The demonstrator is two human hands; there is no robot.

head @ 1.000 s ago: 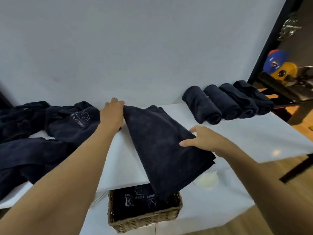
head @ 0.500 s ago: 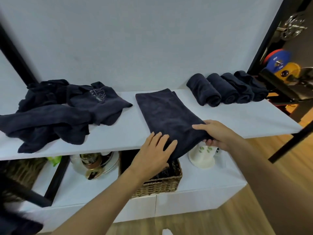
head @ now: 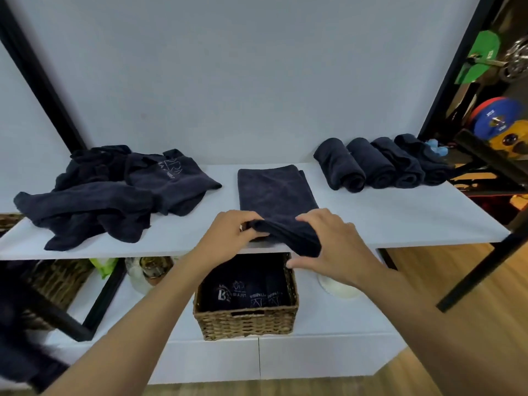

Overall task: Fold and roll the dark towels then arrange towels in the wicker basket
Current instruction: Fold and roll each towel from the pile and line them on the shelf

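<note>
- The left hand [head: 228, 235] pinches the near left corner of the folded towel [head: 275, 192], fingers curled round the cloth.
- The right hand [head: 340, 247] grips the near right corner. Its fingers lie over the top and its thumb sits below, and a flap of cloth hangs between them past the shelf edge.
- Between the two hands the near edge is lifted off the surface and bunched into a soft ridge, which looks like the start of a roll.
- The rest of the towel lies flat as a long dark rectangle on the white shelf [head: 385, 218], running away from the person toward the wall.
- It looks like thick, matte terry: light, limp and not slippery. It should sag wherever it is unsupported, so I judge the best hold is at both near corners, with the palms pressing evenly to keep the roll tight and straight.
- To the right, against the wall, four rolled towels [head: 380, 167] lie side by side, touching. They are plump cylinders with spiral ends facing forward.
- To the left a crumpled pile of unfolded towels [head: 120, 192] shows a pale printed logo.
- Below the shelf edge stands the wicker basket [head: 245, 324], a coarse brown weave with straight sides. It holds upright dark towels in the basket [head: 245, 292] with white lettering.
</note>
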